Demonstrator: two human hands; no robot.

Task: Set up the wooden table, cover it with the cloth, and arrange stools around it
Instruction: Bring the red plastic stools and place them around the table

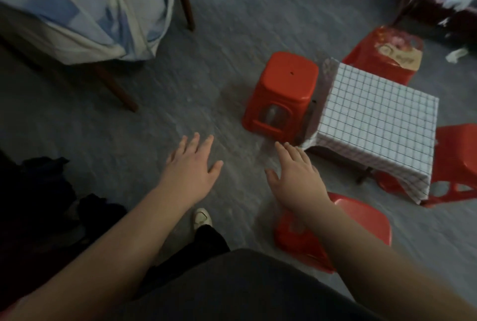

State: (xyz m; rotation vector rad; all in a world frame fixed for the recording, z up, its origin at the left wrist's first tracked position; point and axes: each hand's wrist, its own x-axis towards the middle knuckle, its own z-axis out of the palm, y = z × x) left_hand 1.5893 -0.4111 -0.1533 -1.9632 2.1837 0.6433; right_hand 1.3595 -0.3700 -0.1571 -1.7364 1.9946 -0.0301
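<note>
Cloth-covered table [376, 111] beside both outstretched, flat, empty hands.

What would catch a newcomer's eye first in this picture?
Bright red stools ring a low table under a checked cloth at right on the grey floor. In front, the left hand and right hand reach out, fingers spread, holding nothing.

A low table draped in a white checked cloth [379, 124] stands on the grey floor [206, 68] with 4 red stools [282, 93] set close around it. The left hand [192, 168] and right hand [296, 173] reach forward with fingers spread, holding nothing. A larger table under a blue-and-white sheet [85, 11] stands at the upper left.
</note>
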